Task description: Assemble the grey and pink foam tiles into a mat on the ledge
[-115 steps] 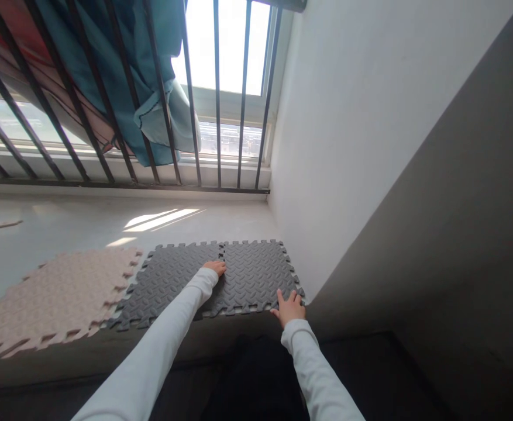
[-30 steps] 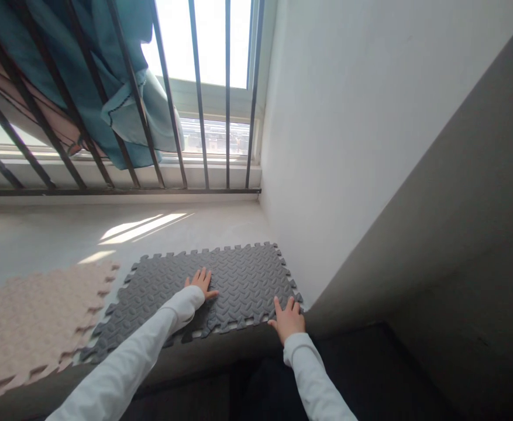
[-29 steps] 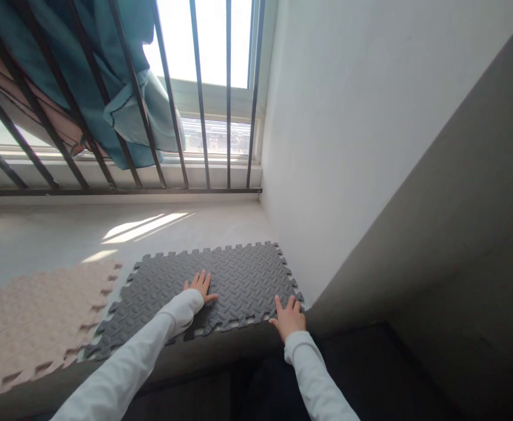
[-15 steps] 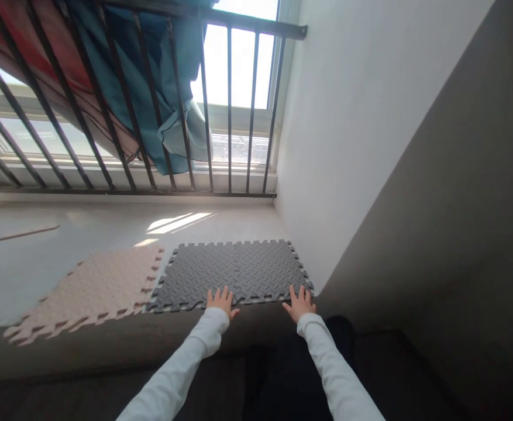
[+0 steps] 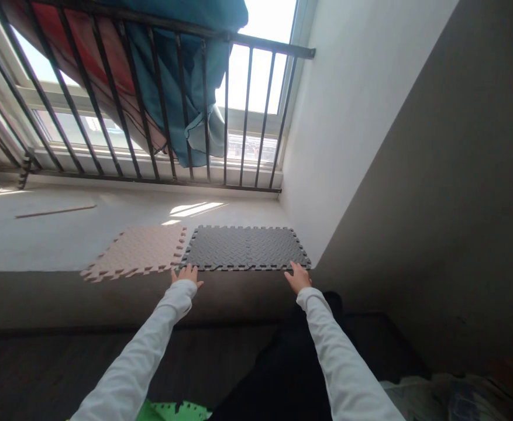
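Note:
Two dark grey foam puzzle mats (image 5: 245, 248) lie joined side by side on a raised pale ledge, their right edge against the white wall. My left hand (image 5: 186, 273) rests with fingers spread at the front left corner of the grey mats. At their front right corner my right hand (image 5: 299, 278) lies flat, fingers stretched out. A beige foam puzzle mat (image 5: 140, 257) sits just left of the grey ones, slightly askew. Both my arms are in white sleeves.
A black barred railing (image 5: 159, 111) stands behind the ledge before a window, with blue and red cloth (image 5: 168, 70) draped over it. A thin stick (image 5: 57, 211) lies on the ledge at left. A white wall (image 5: 361, 117) closes the right. Something green (image 5: 172, 411) shows at the bottom.
My view has pulled back and risen. Both hands slid from on top of the grey mats to their front edge. The gap between the two grey mats has closed into one flat piece.

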The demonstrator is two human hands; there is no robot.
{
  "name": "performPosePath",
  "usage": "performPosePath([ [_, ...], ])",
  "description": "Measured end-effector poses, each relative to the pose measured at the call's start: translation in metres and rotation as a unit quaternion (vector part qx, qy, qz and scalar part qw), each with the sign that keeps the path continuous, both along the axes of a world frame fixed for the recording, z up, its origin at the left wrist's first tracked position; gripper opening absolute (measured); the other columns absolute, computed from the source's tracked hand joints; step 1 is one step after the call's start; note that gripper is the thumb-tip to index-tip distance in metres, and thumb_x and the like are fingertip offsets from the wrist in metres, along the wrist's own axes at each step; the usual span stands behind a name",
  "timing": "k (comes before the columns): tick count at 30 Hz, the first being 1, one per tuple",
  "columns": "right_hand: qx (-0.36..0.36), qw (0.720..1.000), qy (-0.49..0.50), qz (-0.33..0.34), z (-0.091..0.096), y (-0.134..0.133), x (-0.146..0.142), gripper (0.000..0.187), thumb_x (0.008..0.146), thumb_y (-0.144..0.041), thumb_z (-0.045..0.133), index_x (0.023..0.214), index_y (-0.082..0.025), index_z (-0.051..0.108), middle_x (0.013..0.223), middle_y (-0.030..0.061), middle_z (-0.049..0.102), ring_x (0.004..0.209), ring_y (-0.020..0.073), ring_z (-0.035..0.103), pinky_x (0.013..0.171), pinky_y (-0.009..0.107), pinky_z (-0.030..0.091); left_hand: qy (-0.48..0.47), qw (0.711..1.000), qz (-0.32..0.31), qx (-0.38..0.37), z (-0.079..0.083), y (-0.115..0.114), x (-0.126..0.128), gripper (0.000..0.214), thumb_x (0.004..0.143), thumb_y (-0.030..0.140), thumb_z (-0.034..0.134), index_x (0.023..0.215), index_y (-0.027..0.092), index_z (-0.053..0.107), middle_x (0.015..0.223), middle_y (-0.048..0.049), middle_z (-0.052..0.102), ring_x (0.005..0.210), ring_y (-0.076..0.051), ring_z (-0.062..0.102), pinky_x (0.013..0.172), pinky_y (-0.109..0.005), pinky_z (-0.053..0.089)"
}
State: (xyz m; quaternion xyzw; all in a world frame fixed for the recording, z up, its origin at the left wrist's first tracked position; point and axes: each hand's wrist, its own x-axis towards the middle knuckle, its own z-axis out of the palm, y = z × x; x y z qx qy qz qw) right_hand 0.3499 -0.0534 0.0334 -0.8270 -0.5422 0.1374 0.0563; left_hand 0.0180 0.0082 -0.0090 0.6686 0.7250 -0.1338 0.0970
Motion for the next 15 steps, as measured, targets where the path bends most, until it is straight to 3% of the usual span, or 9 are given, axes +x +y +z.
performPosePath([
  [4,-0.009,1.000,0.006,0.016,-0.009,0.005,-0.004,0.051,0.081,-0.032,0.039,0.131,-0.021,0.034,0.139,0.0101,0.029,0.122,0.0242,0.034,0.091,0.041,0.036,0.023,0.995,0.086,0.033,0.002,0.006,-0.067,0.057,0.075,0.037,0.045,0.129,0.020,0.035,0.142,-0.0129,0.025,0.127,-0.028,0.026,0.101,-0.053,0.021],
  [7,-0.025,0.999,0.002,0.020,-0.026,0.012,-0.004,0.050,0.081,-0.030,0.040,0.131,-0.022,0.035,0.139,0.0103,0.029,0.122,0.0243,0.033,0.090,0.041,0.037,0.027,0.991,0.121,0.052,0.003,0.012,-0.099,0.052,0.076,0.032,0.044,0.126,0.019,0.040,0.139,-0.0125,0.032,0.124,-0.027,0.032,0.100,-0.050,0.024],
  [10,-0.035,0.999,-0.013,0.020,-0.043,0.022,-0.001,0.050,0.081,-0.028,0.040,0.130,-0.022,0.036,0.139,0.0114,0.029,0.122,0.0243,0.032,0.089,0.041,0.037,0.028,0.990,0.123,0.066,0.001,0.020,-0.111,0.047,0.076,0.028,0.042,0.123,0.019,0.044,0.135,-0.0115,0.038,0.121,-0.026,0.037,0.099,-0.045,0.028],
  [15,-0.012,0.999,-0.038,0.018,-0.059,0.044,-0.001,0.048,0.080,-0.025,0.038,0.128,-0.022,0.039,0.138,0.0117,0.030,0.122,0.0232,0.033,0.087,0.039,0.037,-0.004,0.997,0.056,0.047,-0.010,0.038,-0.109,0.039,0.074,0.025,0.043,0.112,0.018,0.053,0.121,-0.0126,0.051,0.109,-0.023,0.048,0.089,-0.034,0.038],
])
